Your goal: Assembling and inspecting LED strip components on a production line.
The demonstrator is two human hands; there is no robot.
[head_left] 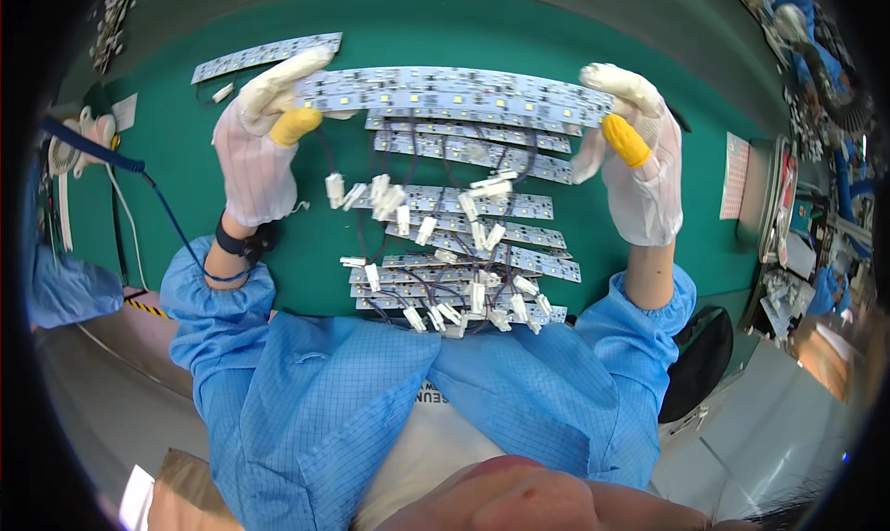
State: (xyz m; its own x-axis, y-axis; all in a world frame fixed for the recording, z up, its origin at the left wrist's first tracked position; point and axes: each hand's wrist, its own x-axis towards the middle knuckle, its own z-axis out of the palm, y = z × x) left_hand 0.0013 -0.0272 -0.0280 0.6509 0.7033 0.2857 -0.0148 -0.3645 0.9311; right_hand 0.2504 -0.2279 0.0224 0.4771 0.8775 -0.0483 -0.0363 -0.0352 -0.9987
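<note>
Head view, LED strip (454, 93), fingers (298, 124) gripping ends, tabletop (464, 25) beyond

Green tabletop (519, 30) with a column of circuit strips (524, 231), wired white connectors (426, 230), another strip (264, 58) at upper left.

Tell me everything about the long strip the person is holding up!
The strip is thin, flat and pale blue-white, like a circuit board, speckled with dark bits and dotted with yellowish squares. It looks bowed, though the lens bends edges. The left hand holds one end, the right hand the other. It partly hides other strips. Dark wires seem to hang from it.
</note>
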